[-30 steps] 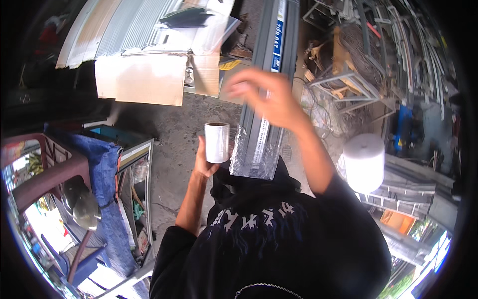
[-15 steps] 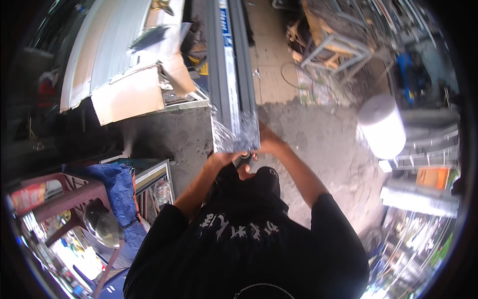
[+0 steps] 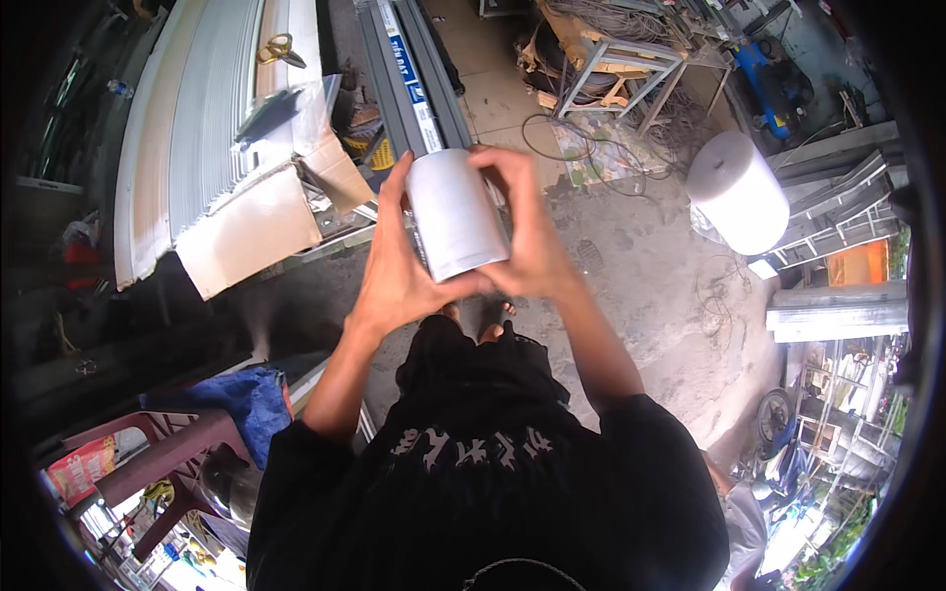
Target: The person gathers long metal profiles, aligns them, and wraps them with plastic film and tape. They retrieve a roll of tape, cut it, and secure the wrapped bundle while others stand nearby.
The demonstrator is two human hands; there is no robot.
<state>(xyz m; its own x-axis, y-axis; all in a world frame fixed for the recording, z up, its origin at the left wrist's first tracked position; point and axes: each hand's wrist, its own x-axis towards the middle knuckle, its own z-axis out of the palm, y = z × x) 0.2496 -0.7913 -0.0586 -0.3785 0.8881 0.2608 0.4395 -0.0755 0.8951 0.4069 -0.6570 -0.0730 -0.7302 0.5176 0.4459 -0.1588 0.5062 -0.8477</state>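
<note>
Gripping a white, cylindrical roll of film [image 3: 456,215] from opposite sides, the left hand [image 3: 387,281] and right hand [image 3: 529,231] curve around it, probably to keep its smooth wall steady; it hides the near end of the long grey bundled profiles [image 3: 381,79], contact unclear.

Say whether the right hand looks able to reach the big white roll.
Probably not now: the right hand holds the smaller roll, and the big white roll sits well off to the right, though the way looks open.
</note>
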